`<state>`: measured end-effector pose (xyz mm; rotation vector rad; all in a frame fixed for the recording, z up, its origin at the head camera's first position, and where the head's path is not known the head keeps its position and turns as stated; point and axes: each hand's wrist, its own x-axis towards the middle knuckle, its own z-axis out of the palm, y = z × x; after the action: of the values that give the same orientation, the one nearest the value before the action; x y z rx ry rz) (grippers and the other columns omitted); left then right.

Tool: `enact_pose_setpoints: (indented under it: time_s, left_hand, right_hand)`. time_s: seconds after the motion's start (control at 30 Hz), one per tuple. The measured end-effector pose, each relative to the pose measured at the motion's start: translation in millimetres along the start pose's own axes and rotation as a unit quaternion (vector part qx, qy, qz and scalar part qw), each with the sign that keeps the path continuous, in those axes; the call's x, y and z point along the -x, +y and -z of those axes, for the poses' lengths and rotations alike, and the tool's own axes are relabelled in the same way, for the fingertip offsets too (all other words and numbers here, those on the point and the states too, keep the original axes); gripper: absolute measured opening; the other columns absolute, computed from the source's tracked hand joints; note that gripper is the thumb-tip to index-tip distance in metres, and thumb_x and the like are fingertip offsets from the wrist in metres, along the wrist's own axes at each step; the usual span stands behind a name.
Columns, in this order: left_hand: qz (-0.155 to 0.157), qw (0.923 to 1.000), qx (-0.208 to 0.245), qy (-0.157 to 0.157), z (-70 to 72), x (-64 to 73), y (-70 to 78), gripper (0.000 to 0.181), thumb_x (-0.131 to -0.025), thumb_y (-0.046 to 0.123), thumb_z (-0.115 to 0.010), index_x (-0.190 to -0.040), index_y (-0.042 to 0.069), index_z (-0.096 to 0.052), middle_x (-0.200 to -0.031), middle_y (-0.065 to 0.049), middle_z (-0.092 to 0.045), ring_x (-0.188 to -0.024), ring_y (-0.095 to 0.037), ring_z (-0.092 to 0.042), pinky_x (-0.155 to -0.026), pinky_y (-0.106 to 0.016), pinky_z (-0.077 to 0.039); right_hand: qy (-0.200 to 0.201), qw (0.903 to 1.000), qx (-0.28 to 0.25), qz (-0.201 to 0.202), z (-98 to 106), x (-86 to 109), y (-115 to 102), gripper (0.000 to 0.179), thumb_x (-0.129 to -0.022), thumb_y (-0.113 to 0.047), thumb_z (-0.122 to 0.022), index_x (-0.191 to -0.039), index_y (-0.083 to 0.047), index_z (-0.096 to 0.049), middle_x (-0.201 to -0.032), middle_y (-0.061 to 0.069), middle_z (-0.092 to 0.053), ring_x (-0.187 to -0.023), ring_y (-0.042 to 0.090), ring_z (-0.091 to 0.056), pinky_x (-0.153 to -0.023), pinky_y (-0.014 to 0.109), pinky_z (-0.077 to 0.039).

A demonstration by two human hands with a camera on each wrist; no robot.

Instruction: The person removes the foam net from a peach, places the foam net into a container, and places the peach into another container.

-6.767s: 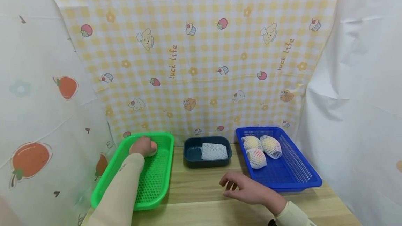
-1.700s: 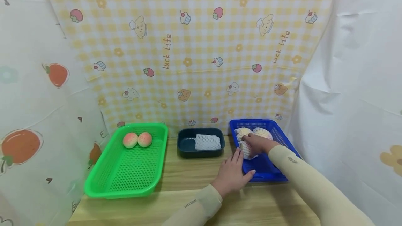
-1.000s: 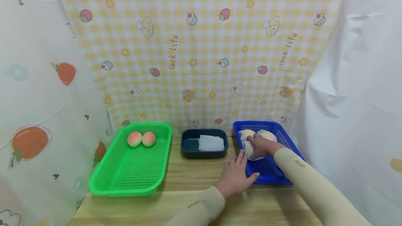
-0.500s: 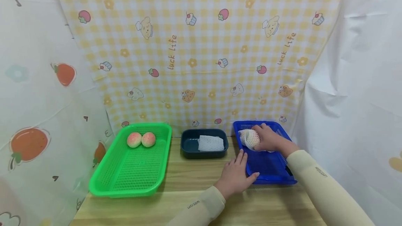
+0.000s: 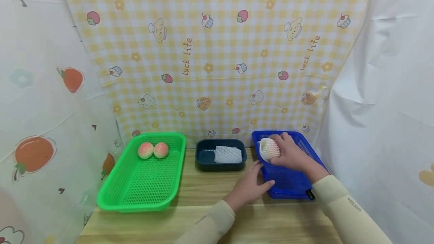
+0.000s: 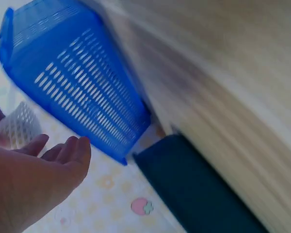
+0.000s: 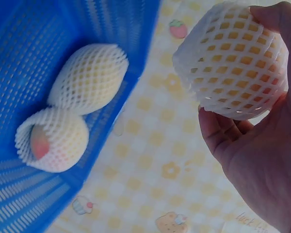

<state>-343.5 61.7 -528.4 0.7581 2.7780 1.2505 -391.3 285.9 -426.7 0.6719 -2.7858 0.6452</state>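
Note:
My right hand (image 5: 291,153) grips a peach in a white foam net (image 5: 269,150), fingers and thumb on opposite sides of it. The right wrist view shows this netted peach (image 7: 237,63) raised above the blue basket's rim. Two more netted peaches, one (image 7: 89,77) behind the other (image 7: 53,141), lie in the blue basket (image 5: 288,180); in the head view my right hand and its peach mostly cover them. At the basket's near left side is my left hand (image 5: 249,185), holding nothing, fingers loosely extended right by the rim.
On the left stands a green basket (image 5: 149,183) with two bare peaches, one (image 5: 145,150) beside the other (image 5: 161,150). Between the baskets, a dark teal tray (image 5: 220,166) holds a flat white foam net (image 5: 228,154). A patterned cloth (image 5: 217,86) hangs behind.
My left hand has left a peach in the green basket and come over to the blue basket's side. My right hand has reached into the blue basket and lifted a netted peach.

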Motion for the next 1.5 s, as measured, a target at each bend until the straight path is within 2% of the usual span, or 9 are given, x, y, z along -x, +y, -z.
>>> enact_pose_setpoints:
  time_s: [0.13,0.27,0.5,0.7,0.87,1.17,1.37,1.5]
  left_hand:
    - [-0.016,0.9988,0.015,0.043,21.3,5.4,-3.5,0.070,-0.106,0.057,-0.069,-0.158,0.012,-0.058,-0.163,-0.009,-0.056,-0.152,-0.030,-0.050,-0.121,-0.052,-0.046]
    - [-0.011,0.9970,0.025,0.072,43.8,12.8,-11.4,0.059,-0.104,0.047,-0.075,-0.152,0.014,-0.064,-0.151,-0.006,-0.064,-0.143,-0.025,-0.058,-0.118,-0.049,-0.050]
    - [0.014,0.9884,0.073,0.132,82.5,32.7,-26.5,0.042,-0.105,0.033,-0.076,-0.139,0.009,-0.071,-0.136,-0.006,-0.070,-0.128,-0.024,-0.066,-0.109,-0.047,-0.056]
    - [0.013,0.9786,0.097,0.181,114.4,51.4,-35.0,0.025,-0.108,0.028,-0.074,-0.128,0.014,-0.073,-0.132,-0.005,-0.070,-0.125,-0.025,-0.067,-0.107,-0.051,-0.056]
    - [0.021,0.9704,0.115,0.211,135.4,65.8,-39.3,0.018,-0.107,0.023,-0.075,-0.123,0.014,-0.075,-0.130,-0.005,-0.070,-0.124,-0.028,-0.067,-0.108,-0.055,-0.056]
    - [0.030,0.9607,0.136,0.240,155.2,80.7,-43.7,0.014,-0.108,0.021,-0.074,-0.120,0.014,-0.074,-0.128,-0.006,-0.071,-0.126,-0.030,-0.066,-0.110,-0.060,-0.053]
    - [0.033,0.9606,0.141,0.237,159.9,84.4,-46.9,0.014,-0.108,0.022,-0.074,-0.120,0.015,-0.075,-0.128,-0.004,-0.071,-0.124,-0.028,-0.065,-0.109,-0.060,-0.053]
    - [0.035,0.9615,0.141,0.233,161.0,85.6,-50.3,0.013,-0.108,0.023,-0.074,-0.119,0.015,-0.075,-0.126,-0.003,-0.071,-0.122,-0.027,-0.065,-0.107,-0.058,-0.054]
  right_hand:
    - [0.013,0.9999,-0.006,-0.001,-1.8,2.3,-14.6,0.080,-0.082,-0.027,-0.092,-0.152,-0.012,-0.056,-0.119,0.017,-0.051,-0.096,0.028,-0.053,-0.071,0.040,-0.053]
    - [0.020,0.9998,-0.006,0.001,-4.8,2.7,-28.6,0.082,-0.081,-0.028,-0.093,-0.153,-0.014,-0.056,-0.119,0.016,-0.051,-0.098,0.028,-0.054,-0.073,0.041,-0.054]
    - [0.012,0.9997,-0.010,0.018,-18.5,5.0,-51.4,0.082,-0.078,-0.026,-0.095,-0.151,-0.015,-0.058,-0.117,0.012,-0.051,-0.101,0.026,-0.054,-0.080,0.043,-0.055]
    - [-0.005,0.9990,-0.014,0.043,-31.0,2.2,-75.9,0.080,-0.079,-0.028,-0.096,-0.150,-0.016,-0.060,-0.115,0.008,-0.050,-0.098,0.022,-0.051,-0.076,0.038,-0.053]
    - [-0.028,0.9977,-0.012,0.061,-41.5,-0.8,-97.0,0.082,-0.080,-0.031,-0.096,-0.151,-0.015,-0.060,-0.116,0.007,-0.048,-0.099,0.020,-0.049,-0.074,0.034,-0.053]
    - [-0.045,0.9943,-0.025,0.094,-57.0,-8.9,-120.6,0.084,-0.084,-0.031,-0.097,-0.156,-0.019,-0.055,-0.120,0.006,-0.048,-0.100,0.018,-0.050,-0.074,0.032,-0.054]
    - [-0.055,0.9929,-0.025,0.102,-70.3,-12.4,-131.0,0.084,-0.083,-0.029,-0.097,-0.155,-0.018,-0.056,-0.122,0.007,-0.048,-0.100,0.017,-0.054,-0.076,0.030,-0.057]
    - [-0.066,0.9920,-0.021,0.106,-84.3,-12.6,-134.9,0.081,-0.081,-0.029,-0.097,-0.151,-0.017,-0.058,-0.120,0.006,-0.050,-0.101,0.018,-0.051,-0.076,0.031,-0.056]
